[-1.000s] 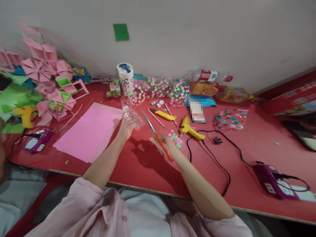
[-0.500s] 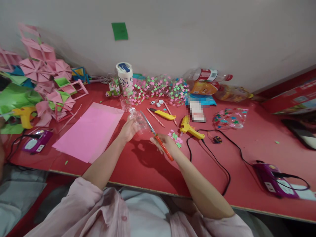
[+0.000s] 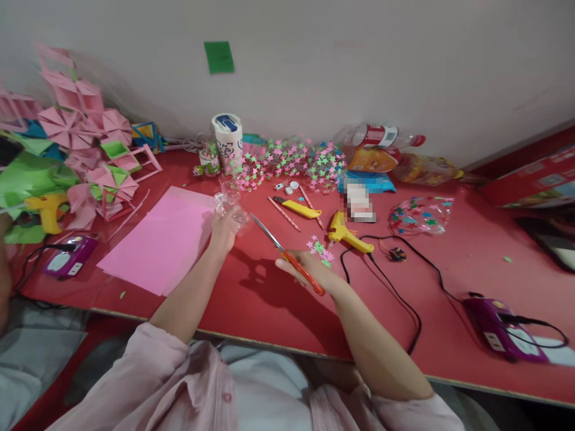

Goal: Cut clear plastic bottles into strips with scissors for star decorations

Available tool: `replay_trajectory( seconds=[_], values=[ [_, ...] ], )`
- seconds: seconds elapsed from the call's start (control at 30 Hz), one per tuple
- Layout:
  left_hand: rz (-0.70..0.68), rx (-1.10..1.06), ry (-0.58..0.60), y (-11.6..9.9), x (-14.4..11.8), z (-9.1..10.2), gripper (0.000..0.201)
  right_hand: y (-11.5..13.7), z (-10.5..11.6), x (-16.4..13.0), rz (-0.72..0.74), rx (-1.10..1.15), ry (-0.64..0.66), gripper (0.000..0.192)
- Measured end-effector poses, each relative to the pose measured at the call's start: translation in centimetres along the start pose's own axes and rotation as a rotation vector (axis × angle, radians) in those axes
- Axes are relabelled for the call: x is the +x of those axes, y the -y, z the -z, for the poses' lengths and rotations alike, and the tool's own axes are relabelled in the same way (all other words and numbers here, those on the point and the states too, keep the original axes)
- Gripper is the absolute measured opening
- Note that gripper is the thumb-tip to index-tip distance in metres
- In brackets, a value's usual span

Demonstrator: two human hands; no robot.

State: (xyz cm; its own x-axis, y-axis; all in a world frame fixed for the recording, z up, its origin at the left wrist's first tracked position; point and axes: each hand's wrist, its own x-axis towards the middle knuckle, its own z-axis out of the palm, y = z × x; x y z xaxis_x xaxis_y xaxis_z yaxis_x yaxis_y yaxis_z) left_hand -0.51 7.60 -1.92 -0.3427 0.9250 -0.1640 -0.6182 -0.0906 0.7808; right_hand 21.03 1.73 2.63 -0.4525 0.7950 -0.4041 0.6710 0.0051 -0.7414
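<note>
My left hand [image 3: 224, 228] is closed on a clear, cut plastic bottle piece [image 3: 241, 216], over the right edge of the pink paper sheets [image 3: 157, 245]. Fingers and glare hide part of its outline. In my right hand [image 3: 305, 267] is a pair of scissors [image 3: 303, 272] with orange handles, its blades together and pointing up and left toward the bottle piece, apart from it. Beyond the right hand lie loose pink and green paper stars [image 3: 320, 250] and a yellow glue gun [image 3: 349, 233]. A yellow utility knife [image 3: 299, 208] rests farther back between patterned pencils [image 3: 284, 214].
Star-covered clear plastic pieces [image 3: 287, 158] and a white tumbler [image 3: 228, 140] stand along the wall. Pink folded-paper work [image 3: 90, 129] piles up at the left. Black cable [image 3: 420, 323] runs to a purple power strip [image 3: 505, 329]. Another person's arm [image 3: 4, 269] shows at far left.
My left hand has moved left with the bottle piece, away from the scissors and over the paper. The right hand with the scissors has shifted slightly to the right.
</note>
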Motion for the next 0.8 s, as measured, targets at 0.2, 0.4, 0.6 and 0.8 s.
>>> replay_trajectory(
  seconds=[0.2, 0.4, 0.6, 0.8],
  values=[
    [-0.057, -0.047, 0.000, -0.1, 0.0, -0.1, 0.026, -0.3, 0.0, -0.2, -0.027, 0.050, 0.108, 0.049],
    [-0.045, -0.008, -0.040, 0.5, -0.6, -0.5, 0.024, 0.1, -0.9, 0.1, -0.050, 0.096, 0.074, 0.051],
    [-0.034, -0.016, -0.004, 0.2, -1.5, -1.2, 0.022, 0.4, -1.5, 0.3, -0.062, 0.114, 0.072, 0.053],
    [-0.010, -0.001, -0.050, 0.5, -1.3, -0.9, 0.028, 0.5, -1.6, 0.4, -0.080, 0.141, 0.066, 0.053]
  ],
)
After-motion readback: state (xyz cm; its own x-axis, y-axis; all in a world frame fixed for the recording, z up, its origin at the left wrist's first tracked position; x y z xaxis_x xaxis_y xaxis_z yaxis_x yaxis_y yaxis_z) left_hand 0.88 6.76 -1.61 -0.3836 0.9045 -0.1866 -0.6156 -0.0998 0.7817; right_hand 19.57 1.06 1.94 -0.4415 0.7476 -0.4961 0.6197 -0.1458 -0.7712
